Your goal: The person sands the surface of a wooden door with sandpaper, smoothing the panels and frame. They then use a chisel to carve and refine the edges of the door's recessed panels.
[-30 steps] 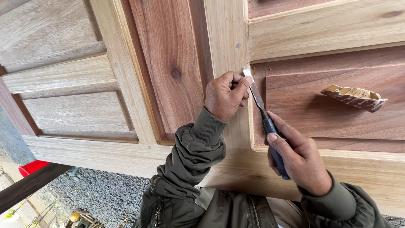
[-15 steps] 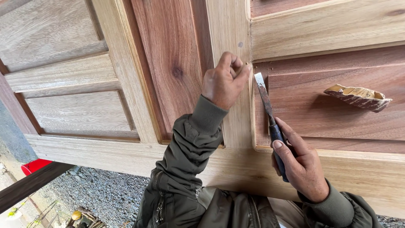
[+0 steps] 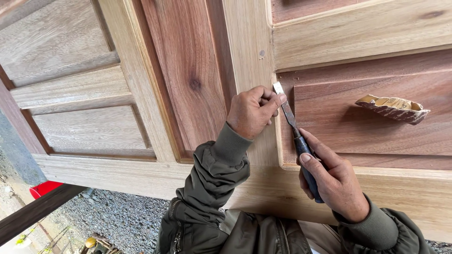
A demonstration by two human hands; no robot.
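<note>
We are looking down at a paneled wooden door (image 3: 188, 61) of pale rails and reddish, strongly grained raised panels, its surfaces bare and matte, with a dark knot showing in one upright panel. One chisel (image 3: 295, 136), a narrow flat steel blade on a dark blue handle, is lying along the moulded edge where the pale upright stile is meeting the reddish panel, its tip pointing up the groove. Our right hand (image 3: 336, 186) is wrapping around the handle, thumb pressing along its top, so the tool is running up and away from the palm toward the left hand (image 3: 253, 112). That left hand is curling into a loose fist against the stile, its fingertips (image 3: 278, 99) pinching the blade just below the cutting end. Both wrists are coming out of olive-green jacket sleeves (image 3: 214, 174) with ribbed cuffs. One folded scrap of sandpaper (image 3: 392, 108), tan on its back and curled at the edges, is resting on the panel, well apart to the right of the blade. Grey gravel (image 3: 117, 218) is showing below the door's lower edge.
</note>
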